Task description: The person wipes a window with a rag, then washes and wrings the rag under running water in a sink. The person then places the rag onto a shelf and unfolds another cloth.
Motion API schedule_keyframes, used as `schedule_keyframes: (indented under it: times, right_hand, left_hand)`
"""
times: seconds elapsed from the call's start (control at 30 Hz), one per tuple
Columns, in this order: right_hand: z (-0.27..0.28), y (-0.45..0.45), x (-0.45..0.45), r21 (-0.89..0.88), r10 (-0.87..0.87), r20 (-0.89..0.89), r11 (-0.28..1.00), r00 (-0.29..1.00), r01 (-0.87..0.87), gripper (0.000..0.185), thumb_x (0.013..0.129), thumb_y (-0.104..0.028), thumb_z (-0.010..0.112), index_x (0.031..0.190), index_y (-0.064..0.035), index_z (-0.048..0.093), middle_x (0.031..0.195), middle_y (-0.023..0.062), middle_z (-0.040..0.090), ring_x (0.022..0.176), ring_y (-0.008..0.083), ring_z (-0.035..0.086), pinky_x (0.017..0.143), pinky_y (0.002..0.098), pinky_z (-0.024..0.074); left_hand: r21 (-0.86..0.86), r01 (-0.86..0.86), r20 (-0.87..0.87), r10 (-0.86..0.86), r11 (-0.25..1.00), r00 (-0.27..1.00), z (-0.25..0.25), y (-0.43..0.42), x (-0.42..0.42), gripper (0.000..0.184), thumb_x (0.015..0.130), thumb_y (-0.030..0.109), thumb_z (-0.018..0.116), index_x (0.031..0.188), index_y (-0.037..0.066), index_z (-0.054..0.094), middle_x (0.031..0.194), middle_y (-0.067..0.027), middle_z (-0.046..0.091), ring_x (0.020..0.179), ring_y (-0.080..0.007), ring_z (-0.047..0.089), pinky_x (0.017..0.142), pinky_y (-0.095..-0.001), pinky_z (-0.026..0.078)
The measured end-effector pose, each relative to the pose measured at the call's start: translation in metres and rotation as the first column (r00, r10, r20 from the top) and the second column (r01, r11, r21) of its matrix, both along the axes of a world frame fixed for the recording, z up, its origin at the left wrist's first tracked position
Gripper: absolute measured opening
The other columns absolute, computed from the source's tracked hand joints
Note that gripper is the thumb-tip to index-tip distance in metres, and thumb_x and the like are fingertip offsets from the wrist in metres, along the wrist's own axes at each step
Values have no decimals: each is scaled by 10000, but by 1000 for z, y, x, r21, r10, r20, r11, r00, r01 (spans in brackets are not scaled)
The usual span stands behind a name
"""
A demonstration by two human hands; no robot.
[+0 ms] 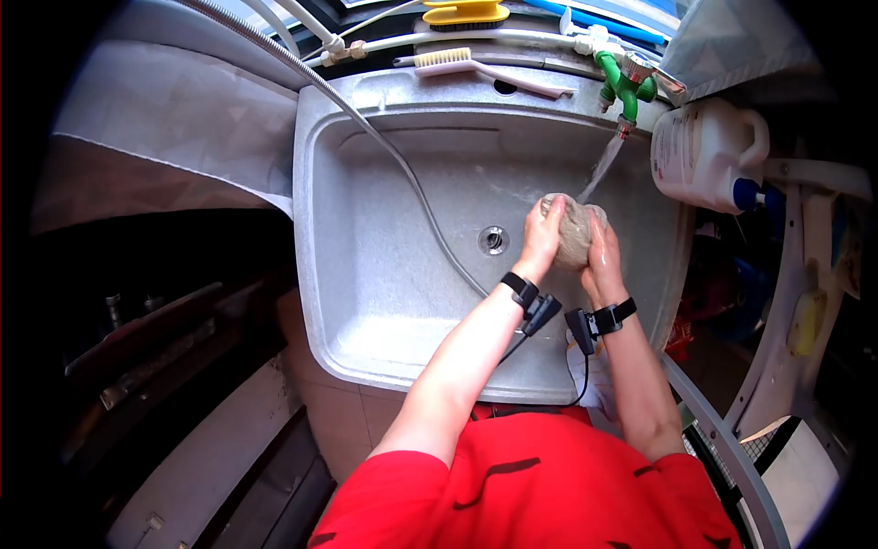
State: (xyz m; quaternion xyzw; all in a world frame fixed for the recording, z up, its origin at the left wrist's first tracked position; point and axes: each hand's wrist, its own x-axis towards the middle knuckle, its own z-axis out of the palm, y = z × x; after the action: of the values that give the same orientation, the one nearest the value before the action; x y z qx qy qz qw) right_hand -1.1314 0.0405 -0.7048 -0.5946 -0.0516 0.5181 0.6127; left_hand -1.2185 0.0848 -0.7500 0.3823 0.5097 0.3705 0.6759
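Observation:
A bunched, grey-beige wet cloth is held over the right half of the grey sink. My left hand grips its left side, thumb on top. From the right, my right hand wraps round it, wet and shiny. Water runs from the green tap down to the cloth's upper edge. The undersides of the cloth and some fingers are hidden. Both wrists wear black straps with small devices.
A metal hose crosses the basin, passing left of the drain. On the back ledge lies a pale scrubbing brush, with a yellow brush behind. A white jug with a blue cap stands right of the sink.

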Motion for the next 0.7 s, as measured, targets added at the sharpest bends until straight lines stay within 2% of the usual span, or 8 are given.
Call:
schedule_keyframes:
  times: [0.1,0.17,0.2,0.23,0.3,0.37,0.43,0.7]
  right_hand:
    - [-13,1,9,23,109,-42,994,993,-108,255,952,-210,549,1108,-11,574,1058,70,625,960,161,609,861,314,488]
    - [-16,-1,13,17,53,-115,999,992,-51,265,951,-213,549,1119,-9,569,1085,81,621,983,181,610,874,326,489]
    - [-17,-2,16,4,-3,-186,1000,983,4,276,950,-215,550,1130,-6,564,1113,93,618,1006,201,611,887,338,490]
    - [-18,-3,19,6,-6,-184,1000,983,8,276,950,-215,550,1130,-6,564,1113,93,618,1006,201,611,887,338,490]
    - [-19,-9,25,-39,-122,-366,993,923,115,295,950,-220,547,1146,1,557,1149,119,608,1051,237,603,919,367,488]
    - [-15,-6,26,-43,-135,-389,991,911,129,306,950,-225,546,1154,4,552,1161,124,603,1064,244,597,930,379,486]
    - [-13,-3,28,-43,-154,-408,988,900,150,317,951,-230,544,1162,7,546,1172,129,598,1078,251,592,941,392,484]
    - [-12,7,38,39,-84,-410,993,908,110,359,968,-280,515,1206,-12,537,1224,112,584,1146,260,557,983,408,460]
  left_hand:
    - [-77,-12,-2,12,997,1000,-19,-1,-14,416,970,369,487,1048,-25,596,1030,-198,646,969,-227,604,840,-340,455]
    - [234,174,-475,-44,957,879,-31,-7,-36,428,964,390,459,1010,-1,626,1050,-222,623,989,-352,589,851,-420,450]
    - [258,166,-575,13,952,818,-38,-11,-48,397,967,365,457,981,11,636,988,-203,626,939,-378,582,828,-448,453]
    - [163,145,-658,-2,976,753,-39,-11,-61,352,945,340,501,952,17,639,965,-194,626,918,-367,589,809,-450,459]
    - [75,201,-739,-81,977,669,-65,-15,-89,257,867,290,604,915,41,646,939,-183,633,893,-366,599,778,-453,471]
    - [16,241,-770,-142,970,622,-65,-15,-99,232,840,272,633,901,49,652,927,-186,642,886,-367,610,767,-452,479]
    - [-117,379,-765,-327,918,555,-65,-17,-98,219,805,250,644,868,41,662,836,-197,665,836,-356,645,755,-434,493]
    - [-196,485,-782,-434,852,447,-75,-18,-86,250,846,259,601,964,50,669,974,-231,653,955,-400,619,820,-479,491]
